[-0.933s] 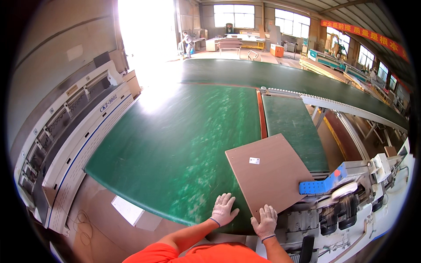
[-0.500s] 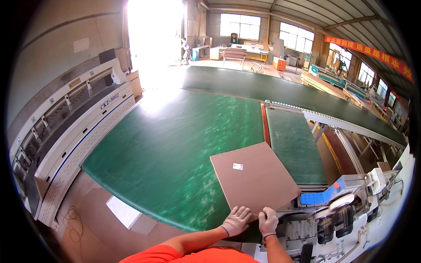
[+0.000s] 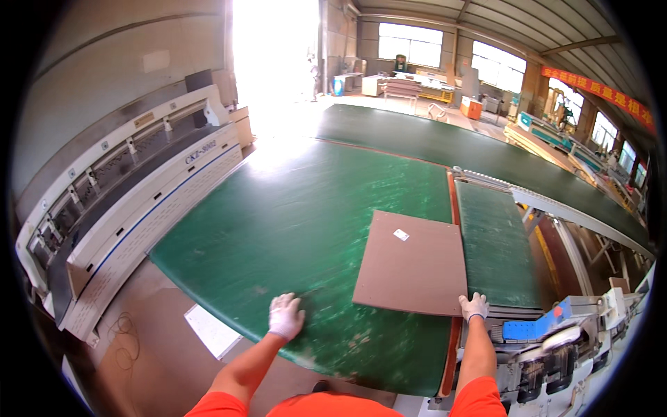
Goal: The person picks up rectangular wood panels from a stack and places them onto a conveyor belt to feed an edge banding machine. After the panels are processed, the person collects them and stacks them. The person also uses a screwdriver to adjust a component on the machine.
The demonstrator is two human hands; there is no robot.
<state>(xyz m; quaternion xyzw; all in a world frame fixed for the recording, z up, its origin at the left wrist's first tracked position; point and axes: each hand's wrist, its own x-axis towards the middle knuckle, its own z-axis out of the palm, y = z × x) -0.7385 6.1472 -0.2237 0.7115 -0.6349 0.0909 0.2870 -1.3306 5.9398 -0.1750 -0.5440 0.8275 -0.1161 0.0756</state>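
A flat brown board [image 3: 414,264] with a small white label near its far edge lies on the green table surface [image 3: 292,215], its right side against the orange-brown strip. My right hand [image 3: 474,306], in a pale glove, is at the board's near right corner, with the fingertips touching its edge and the fingers loosely apart, not wrapped round it. My left hand [image 3: 285,316], also gloved, rests open on the green surface close to its front edge. It is well to the left of the board and holds nothing.
At right stands a machine with a blue guard [image 3: 528,329] and motors, beside a narrower green belt [image 3: 497,243]. A long dark green conveyor [image 3: 445,135] crosses behind. The long white machine [image 3: 160,170] flanks the left. A white block [image 3: 210,330] sits below the front edge.
The board has turned nearly square with the strip and moved away from me. My left hand has let go and moved left; my right hand has shifted right to the corner. The view has swung left.
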